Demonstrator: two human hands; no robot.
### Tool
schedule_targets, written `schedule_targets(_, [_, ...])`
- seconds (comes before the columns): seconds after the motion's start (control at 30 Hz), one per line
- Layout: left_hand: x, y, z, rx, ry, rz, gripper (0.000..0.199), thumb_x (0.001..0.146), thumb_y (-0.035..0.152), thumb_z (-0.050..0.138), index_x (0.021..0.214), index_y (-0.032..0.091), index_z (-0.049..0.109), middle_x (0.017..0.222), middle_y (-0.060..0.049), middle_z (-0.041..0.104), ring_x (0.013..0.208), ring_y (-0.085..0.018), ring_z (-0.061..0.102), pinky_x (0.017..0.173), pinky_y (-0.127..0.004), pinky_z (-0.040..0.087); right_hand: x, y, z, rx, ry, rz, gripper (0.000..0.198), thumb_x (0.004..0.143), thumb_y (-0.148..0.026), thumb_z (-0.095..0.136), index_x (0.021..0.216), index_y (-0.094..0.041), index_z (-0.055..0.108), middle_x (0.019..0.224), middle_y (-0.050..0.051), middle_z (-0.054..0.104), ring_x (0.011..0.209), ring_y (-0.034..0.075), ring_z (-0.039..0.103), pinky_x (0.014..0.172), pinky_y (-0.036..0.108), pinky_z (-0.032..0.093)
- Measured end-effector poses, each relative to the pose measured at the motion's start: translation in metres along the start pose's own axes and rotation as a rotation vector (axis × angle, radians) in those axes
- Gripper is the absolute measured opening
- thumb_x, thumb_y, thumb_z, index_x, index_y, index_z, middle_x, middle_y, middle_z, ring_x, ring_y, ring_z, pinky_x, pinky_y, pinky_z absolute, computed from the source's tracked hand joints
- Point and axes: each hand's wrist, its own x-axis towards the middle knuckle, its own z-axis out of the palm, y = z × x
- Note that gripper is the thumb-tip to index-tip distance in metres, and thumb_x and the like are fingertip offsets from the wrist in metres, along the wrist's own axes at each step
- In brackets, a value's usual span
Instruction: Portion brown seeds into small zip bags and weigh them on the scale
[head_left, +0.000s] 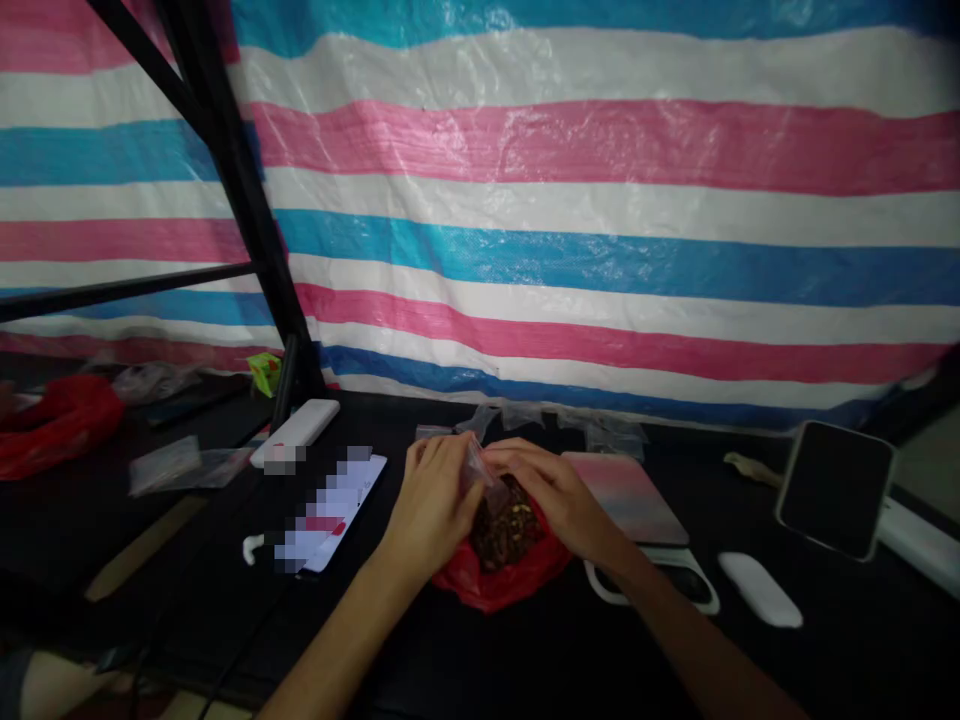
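Observation:
Between my two hands is a small clear plastic bag (pixel 478 464), held above an open red plastic bag (pixel 491 590). My left hand (pixel 437 492) grips the clear bag's left side, its fingers bent and thumb pointing inward. From the other side, the fingertips of my right hand (pixel 553 488) pinch the clear bag near its top. Many small brown and gold-coloured pieces (pixel 506 530) fill the red bag; they are too small to name. The fingers partly cover the clear bag, so I cannot tell whether anything is in it.
Left of my hands lie a lit phone (pixel 337 520), a white earbud (pixel 252 547) and a white power bank (pixel 300 430). To the right are a pinkish flat case (pixel 630 495), a white oval case (pixel 760 588) and a dark-screened device (pixel 836 488). A black post (pixel 255 210) rises at left.

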Motion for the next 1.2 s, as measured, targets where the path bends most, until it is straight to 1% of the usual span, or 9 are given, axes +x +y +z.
schedule_targets(0.1, [-0.009,-0.010,-0.010,-0.028,-0.001,-0.095,0.038,0.097,0.019,0.050,0.135,0.023,0.053,0.130,-0.010,0.070,0.120,-0.028,0.065,0.105,-0.048,0.043,-0.003,0.000,0.001,-0.197,-0.043,-0.029,0.032,0.100,-0.015,0.051,0.122,-0.025,0.072,0.124,0.006,0.071,0.117,0.020,0.063,0.106,0.039,0.046])
schedule_targets(0.17, [-0.017,-0.004,-0.026,-0.035,0.000,-0.249,0.030,0.098,0.024,0.048,0.128,0.022,0.055,0.116,-0.010,0.074,0.106,-0.028,0.071,0.088,-0.041,0.049,-0.006,0.000,0.001,-0.414,-0.125,-0.038,0.034,0.093,-0.009,0.056,0.118,-0.025,0.072,0.118,0.005,0.073,0.114,0.022,0.062,0.104,0.041,0.046])
schedule_targets(0.27, [-0.030,0.022,-0.047,0.051,-0.092,-0.526,0.018,0.098,0.033,0.047,0.109,0.023,0.056,0.087,-0.008,0.075,0.080,-0.030,0.074,0.063,-0.033,0.042,-0.009,0.003,0.001,-0.629,-0.268,-0.023,0.038,0.087,-0.007,0.063,0.119,-0.024,0.072,0.116,0.006,0.074,0.118,0.026,0.058,0.106,0.045,0.043])
schedule_targets(0.37, [-0.043,0.053,-0.048,0.157,-0.251,-0.641,0.028,0.097,0.041,0.046,0.113,0.020,0.058,0.082,-0.012,0.076,0.075,-0.035,0.075,0.061,-0.034,0.038,-0.008,0.007,-0.003,-0.659,-0.331,-0.016,0.044,0.086,-0.006,0.065,0.125,-0.025,0.070,0.123,0.006,0.073,0.123,0.026,0.056,0.110,0.044,0.039])
schedule_targets(0.53, [-0.058,0.064,-0.015,0.018,-0.342,-0.597,0.055,0.091,0.038,0.058,0.137,0.009,0.055,0.095,-0.022,0.078,0.086,-0.040,0.076,0.066,-0.036,0.043,-0.006,0.007,-0.023,-0.673,-0.405,0.089,0.044,0.087,-0.010,0.065,0.126,-0.029,0.074,0.125,0.005,0.071,0.114,0.024,0.062,0.101,0.041,0.043])
schedule_targets(0.73, [-0.052,0.038,0.007,-0.608,-0.129,-0.638,0.027,0.085,0.023,0.066,0.111,0.020,0.059,0.093,-0.009,0.075,0.081,-0.024,0.073,0.067,-0.028,0.049,-0.011,0.001,-0.032,-0.478,-0.489,0.248,0.045,0.078,-0.002,0.064,0.114,-0.025,0.079,0.117,0.005,0.072,0.108,0.022,0.067,0.096,0.032,0.049])
schedule_targets(0.9, [-0.048,0.034,0.016,-0.916,0.033,-0.628,0.026,0.084,0.024,0.070,0.106,0.020,0.057,0.103,-0.009,0.073,0.093,-0.024,0.072,0.083,-0.034,0.056,-0.009,0.004,-0.020,-0.492,-0.457,0.246,0.031,0.082,-0.010,0.068,0.109,-0.022,0.078,0.109,0.006,0.074,0.100,0.022,0.068,0.091,0.032,0.051])
schedule_targets(1.07, [-0.048,0.037,0.021,-0.974,0.092,-0.594,0.030,0.085,0.026,0.068,0.111,0.020,0.055,0.116,-0.011,0.071,0.100,-0.024,0.071,0.091,-0.039,0.058,-0.009,0.014,-0.010,-0.440,-0.394,0.139,0.034,0.084,-0.007,0.064,0.112,-0.022,0.077,0.115,0.006,0.073,0.106,0.021,0.067,0.095,0.031,0.048])
schedule_targets(1.2, [-0.050,0.037,0.023,-0.835,0.149,-0.572,0.021,0.088,0.025,0.064,0.107,0.020,0.056,0.106,-0.009,0.072,0.097,-0.023,0.071,0.087,-0.038,0.059,-0.010,0.014,-0.007,-0.402,-0.386,0.130,0.043,0.082,0.000,0.059,0.115,-0.022,0.076,0.115,0.006,0.073,0.104,0.020,0.068,0.092,0.030,0.049])
